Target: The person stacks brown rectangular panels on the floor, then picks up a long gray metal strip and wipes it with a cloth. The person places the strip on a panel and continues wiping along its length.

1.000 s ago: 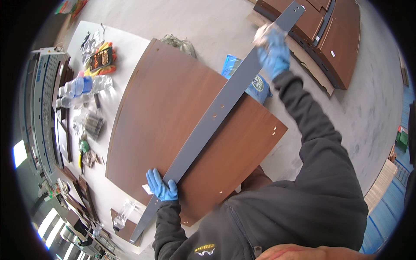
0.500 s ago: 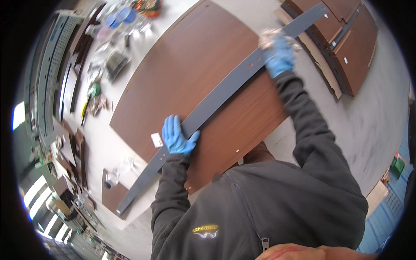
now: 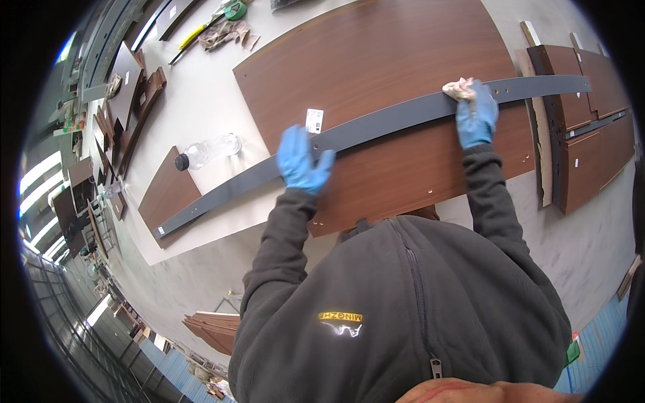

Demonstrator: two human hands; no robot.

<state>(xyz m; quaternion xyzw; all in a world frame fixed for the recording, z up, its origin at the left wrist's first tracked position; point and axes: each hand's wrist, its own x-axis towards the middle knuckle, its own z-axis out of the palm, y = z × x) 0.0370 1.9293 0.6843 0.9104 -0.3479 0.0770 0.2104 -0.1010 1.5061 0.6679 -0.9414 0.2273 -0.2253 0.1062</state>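
A long dark grey strip (image 3: 390,124) lies across a large brown wood-grain panel (image 3: 383,74) on a pale worktable (image 3: 201,114). My left hand (image 3: 300,161), in a blue glove, presses flat on the strip near its middle. In a blue glove too, my right hand (image 3: 476,114) holds a crumpled pale cloth (image 3: 459,88) against the strip farther right. A small white sticker (image 3: 314,120) sits on the panel just above the strip.
A clear plastic bottle (image 3: 205,152) lies on the table left of the panel, beside a smaller brown board (image 3: 164,195). More brown panels (image 3: 591,134) lie on the floor at right. Tools and rags (image 3: 225,27) sit at the table's far side. Stacked boards (image 3: 215,329) rest below.
The view has swung so the strip now runs nearly level across the picture. My left hand stays pressed near the strip's middle and my right hand keeps the cloth on the strip.
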